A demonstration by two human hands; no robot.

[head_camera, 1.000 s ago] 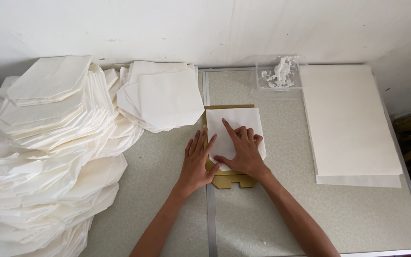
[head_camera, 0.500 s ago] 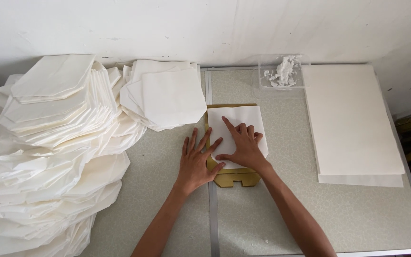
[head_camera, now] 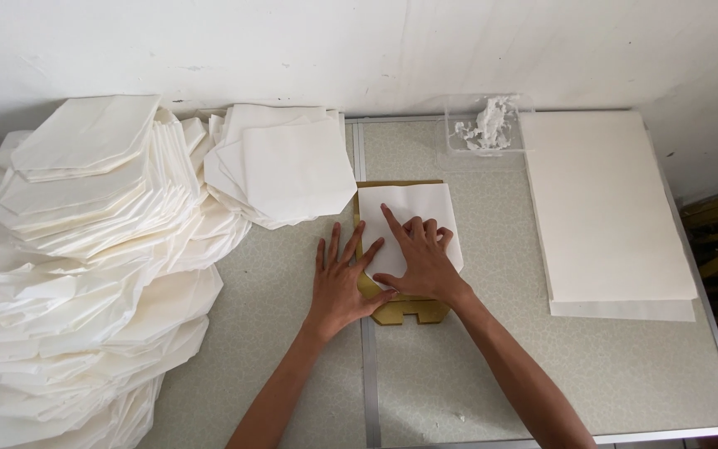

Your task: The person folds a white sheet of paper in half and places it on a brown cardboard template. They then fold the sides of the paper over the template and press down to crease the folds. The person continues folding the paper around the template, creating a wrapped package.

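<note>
A white sheet of paper (head_camera: 415, 209) lies on a tan cardboard template (head_camera: 409, 311) at the middle of the table. My right hand (head_camera: 419, 256) presses flat on the sheet, index finger stretched toward its far left corner. My left hand (head_camera: 341, 279) lies flat beside it, fingers spread, thumb touching the template's left edge. Neither hand grips anything.
Large heaps of folded white paper pieces (head_camera: 85, 249) fill the left side; a smaller stack (head_camera: 288, 166) sits beside the template. A tall stack of flat white sheets (head_camera: 604, 208) lies on the right. A clear plastic box (head_camera: 485, 126) with white paste stands at the back. The wall runs behind.
Both hands stay pressed on the sheet; they have shifted only slightly, the left hand edging closer to the template.
</note>
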